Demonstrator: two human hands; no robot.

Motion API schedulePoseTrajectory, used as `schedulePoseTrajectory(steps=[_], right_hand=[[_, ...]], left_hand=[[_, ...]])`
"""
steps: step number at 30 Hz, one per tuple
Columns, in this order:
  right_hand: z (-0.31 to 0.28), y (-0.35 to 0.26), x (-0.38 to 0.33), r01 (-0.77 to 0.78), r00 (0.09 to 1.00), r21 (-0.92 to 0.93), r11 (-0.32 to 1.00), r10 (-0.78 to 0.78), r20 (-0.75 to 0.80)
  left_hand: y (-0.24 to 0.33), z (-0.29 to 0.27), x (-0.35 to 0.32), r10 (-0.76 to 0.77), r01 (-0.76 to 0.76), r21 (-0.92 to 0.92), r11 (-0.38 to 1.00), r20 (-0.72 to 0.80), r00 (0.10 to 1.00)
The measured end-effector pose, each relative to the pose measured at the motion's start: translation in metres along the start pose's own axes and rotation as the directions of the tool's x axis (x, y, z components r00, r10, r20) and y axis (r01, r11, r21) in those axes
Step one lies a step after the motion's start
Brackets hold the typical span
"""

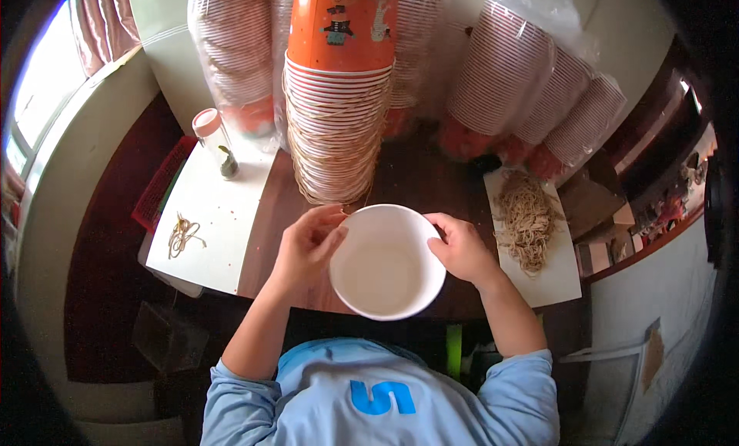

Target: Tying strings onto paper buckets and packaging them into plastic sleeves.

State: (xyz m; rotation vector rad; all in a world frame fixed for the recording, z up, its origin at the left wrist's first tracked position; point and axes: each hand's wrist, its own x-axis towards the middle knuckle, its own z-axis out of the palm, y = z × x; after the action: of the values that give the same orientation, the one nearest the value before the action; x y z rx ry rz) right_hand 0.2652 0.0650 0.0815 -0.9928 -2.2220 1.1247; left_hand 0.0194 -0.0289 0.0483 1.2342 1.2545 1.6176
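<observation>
A round paper tub (385, 265) with a white inside faces up at me, close to the table's near edge. My right hand (466, 250) is closed on its right side, the thumb over the rim and the fingers outside. My left hand (308, 242) is at the upper left of the rim, its fingers curled and the thumb against the edge; its fingertips are partly hidden. Just beyond stands a tall stack of nested paper tubs (339, 100), the top one orange with printed figures. Thin cord handles (331, 165) hang round the stack's lower rims.
A heap of beige cords (526, 223) lies on a white board (558, 280) at right. On the left white surface (208, 257) are a small cord bundle (183, 234) and a clear bottle (215, 142). Plastic-wrapped tub stacks (500, 69) line the back.
</observation>
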Motion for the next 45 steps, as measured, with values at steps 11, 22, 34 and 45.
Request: schedulePoseTrajectory(steps=[11, 22, 34, 45], right_hand=[[-0.039, 0.015, -0.019, -0.394, 0.918, 0.172, 0.903, 0.377, 0.123], [-0.128, 0.134, -0.058, -0.225, 0.965, -0.832, 0.508, 0.236, -0.118], [-0.140, 0.150, -0.053, -0.214, 0.931, -0.580, 0.786, -0.015, -0.364], [-0.260, -0.023, -0.007, -0.208, 0.783, 0.056, 0.976, 0.201, -0.589]], left_hand=[[-0.006, -0.005, -0.006, -0.146, 0.151, 0.249, 0.957, -0.037, 0.989], [-0.010, 0.001, 0.000, -0.056, 0.060, 0.209, 0.976, -0.021, 0.998], [-0.010, -0.033, -0.033, 0.111, -0.089, 0.360, 0.929, -0.040, 0.993], [0.007, -0.035, -0.043, 0.156, -0.127, 0.319, 0.939, -0.067, 0.986]])
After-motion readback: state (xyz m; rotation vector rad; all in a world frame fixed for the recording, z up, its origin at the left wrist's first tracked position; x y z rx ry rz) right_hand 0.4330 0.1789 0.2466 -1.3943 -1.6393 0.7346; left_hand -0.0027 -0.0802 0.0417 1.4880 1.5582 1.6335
